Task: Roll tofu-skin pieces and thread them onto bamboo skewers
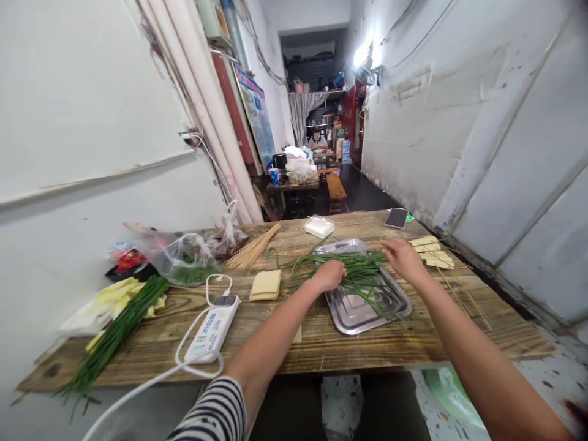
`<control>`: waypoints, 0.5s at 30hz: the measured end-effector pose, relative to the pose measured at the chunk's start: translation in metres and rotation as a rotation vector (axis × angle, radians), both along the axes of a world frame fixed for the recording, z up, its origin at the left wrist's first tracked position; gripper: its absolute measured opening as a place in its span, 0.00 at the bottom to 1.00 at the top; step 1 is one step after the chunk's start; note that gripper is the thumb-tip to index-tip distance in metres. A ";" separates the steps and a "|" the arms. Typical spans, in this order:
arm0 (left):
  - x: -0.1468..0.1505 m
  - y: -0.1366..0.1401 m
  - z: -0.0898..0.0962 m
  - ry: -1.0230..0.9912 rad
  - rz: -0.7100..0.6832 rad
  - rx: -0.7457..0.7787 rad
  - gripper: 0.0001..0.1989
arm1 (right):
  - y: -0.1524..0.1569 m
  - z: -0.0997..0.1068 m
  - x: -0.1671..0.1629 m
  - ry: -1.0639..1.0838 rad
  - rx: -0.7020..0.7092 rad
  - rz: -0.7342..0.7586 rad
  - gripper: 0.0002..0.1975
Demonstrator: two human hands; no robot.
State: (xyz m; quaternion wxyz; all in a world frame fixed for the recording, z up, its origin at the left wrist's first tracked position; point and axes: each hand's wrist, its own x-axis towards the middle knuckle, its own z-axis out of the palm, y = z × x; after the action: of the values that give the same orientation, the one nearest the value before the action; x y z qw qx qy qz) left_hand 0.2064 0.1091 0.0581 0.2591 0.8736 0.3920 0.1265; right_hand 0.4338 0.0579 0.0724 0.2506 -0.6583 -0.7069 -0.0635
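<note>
Long green chives (362, 264) lie across a rectangular steel tray (367, 315) on the wooden table. My left hand (328, 275) is closed over the chives at the tray's left side, fingers curled round some stalks. At the tray's right edge is my right hand (404, 260), its thumb and fingers pinched together where the stalks end. Just what lies between those fingertips is small and partly hidden, but chive ends reach them. A stack of yellowish tofu-skin squares (265, 285) sits left of the tray. Skewered pale yellow sheets (432, 252) lie beyond my right hand.
Bamboo sticks (255, 246), a white box (320, 226) and a phone (396, 218) lie toward the far edge. A white power strip (214, 327) with its cable, a chive bundle (122, 324) and plastic bags (188, 254) occupy the left. A person (316, 141) sits far back.
</note>
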 end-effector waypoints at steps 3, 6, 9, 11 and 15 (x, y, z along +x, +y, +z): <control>-0.008 0.001 -0.001 -0.043 0.039 -0.125 0.13 | -0.015 -0.008 0.003 0.160 0.005 -0.083 0.13; -0.012 -0.005 -0.004 -0.109 0.096 -0.280 0.14 | -0.033 -0.021 -0.013 0.515 -0.151 -0.110 0.12; -0.012 -0.013 -0.005 -0.178 0.116 -0.459 0.15 | -0.044 -0.035 -0.040 1.130 -0.477 -0.030 0.15; -0.012 -0.020 -0.003 -0.218 0.102 -0.570 0.17 | -0.044 -0.040 -0.057 1.406 -0.574 0.046 0.16; -0.015 -0.030 -0.001 -0.277 0.077 -0.720 0.22 | -0.034 -0.040 -0.074 1.771 -0.521 0.176 0.21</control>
State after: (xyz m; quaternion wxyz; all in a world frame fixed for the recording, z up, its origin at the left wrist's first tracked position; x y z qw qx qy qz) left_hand 0.1910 0.0787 0.0573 0.5947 0.6861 0.4051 0.1070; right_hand 0.3598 0.0236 0.0320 0.5472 -0.4464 -0.2970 0.6428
